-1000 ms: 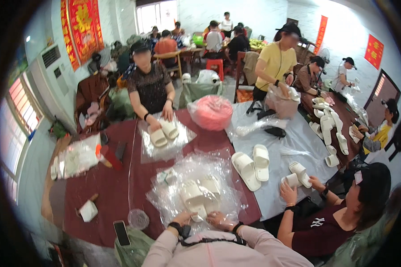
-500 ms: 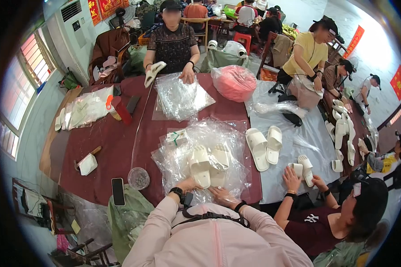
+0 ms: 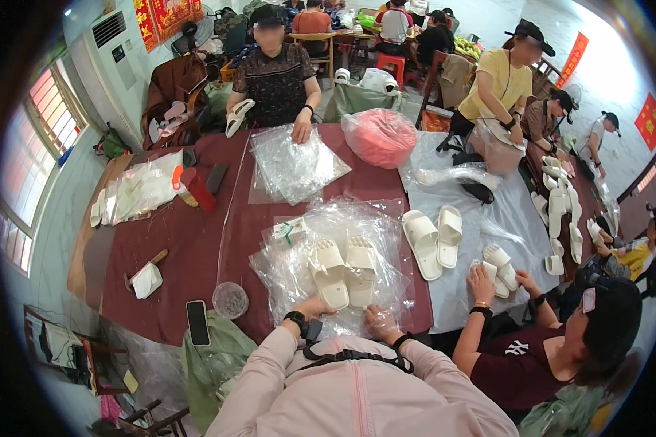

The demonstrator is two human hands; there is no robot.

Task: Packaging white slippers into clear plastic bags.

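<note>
Two white slippers (image 3: 329, 275) lie side by side, toes away from me, on a spread stack of clear plastic bags (image 3: 284, 280). Film shines around them; I cannot tell whether both are inside one bag. At the heel of the left slipper, my left hand (image 3: 315, 308) has its fingers closed on the near edge of the clear plastic bag. My right hand (image 3: 380, 320) pinches the same edge just below and right of the right slipper's heel. A small white and green box (image 3: 290, 231) rests on the bags' far left.
A loose slipper pair (image 3: 434, 240) lies to the right, beside a co-worker's hands (image 3: 482, 284) on other slippers. A round clear tub (image 3: 230, 300), a phone (image 3: 197, 323) and a hammer (image 3: 153, 262) are at left. Across the table, another person touches a bag pile (image 3: 291, 164).
The right slipper has straightened beside the left one. My right hand has moved slightly right, off the heel, and my fingers have drawn together. The co-worker at right has shifted a slipper pair.
</note>
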